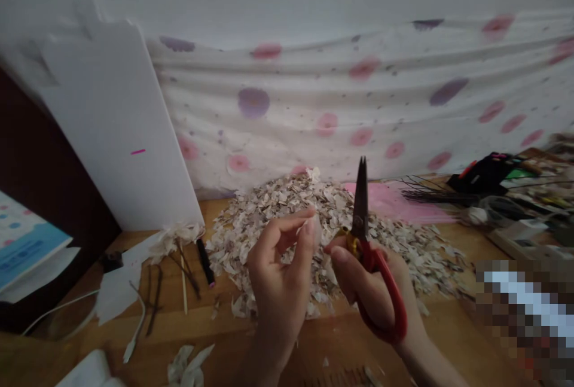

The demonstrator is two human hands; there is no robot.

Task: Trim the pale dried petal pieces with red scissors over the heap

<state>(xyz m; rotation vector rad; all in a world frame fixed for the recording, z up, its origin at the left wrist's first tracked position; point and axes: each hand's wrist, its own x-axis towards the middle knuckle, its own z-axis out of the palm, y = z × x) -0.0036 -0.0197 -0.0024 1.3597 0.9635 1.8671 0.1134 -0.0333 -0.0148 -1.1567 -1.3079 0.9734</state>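
Note:
A thin pale petal-like piece (317,230) shows at the fingertips of my left hand (280,267), pinched between thumb and fingers. My right hand (376,288) holds a pair of scissors (360,213) with red handles. Its dark blades point upward and look almost closed, apart from the pale piece. The thumb and fingertips of that hand come close to the left fingertips; whether they also grip something is unclear. Behind both hands, a large heap of whitish and brownish flakes (264,213) spreads over the wooden table (233,345).
Left of the heap lie a black pen (205,262), thin sticks (183,279), a white cable (138,321) and paper (117,291). A white board (121,106) stands behind them. Pink sheet (399,200), dark wires (426,192) and a power strip (520,231) occupy the right. Flowered cloth (296,94) covers the wall.

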